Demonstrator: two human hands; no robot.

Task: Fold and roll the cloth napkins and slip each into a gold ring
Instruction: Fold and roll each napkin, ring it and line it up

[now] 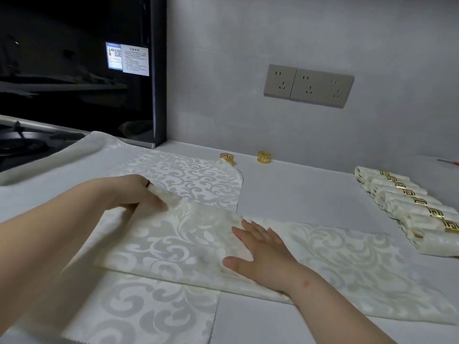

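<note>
Napkin (173,244) edge pinched by left hand (131,194), right hand (263,254) pressing flat, fingers spread; sticker (128,58) writing illegible.

2 hands (135,194) (263,252), 2 loose gold rings (226,157) (264,156), approx 7 rolled napkins (387,197) w/ rings, min 3 flat napkins (173,247), 3 wall sockets (308,85), 2 stickers (135,60) on hood (74,78)

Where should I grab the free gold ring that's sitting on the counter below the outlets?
Pinch the gold ring by its outer band, coming down from above with thumb and finger on opposite sides. It seems to stand on one rim, opening upward, so its sides are free.
</note>
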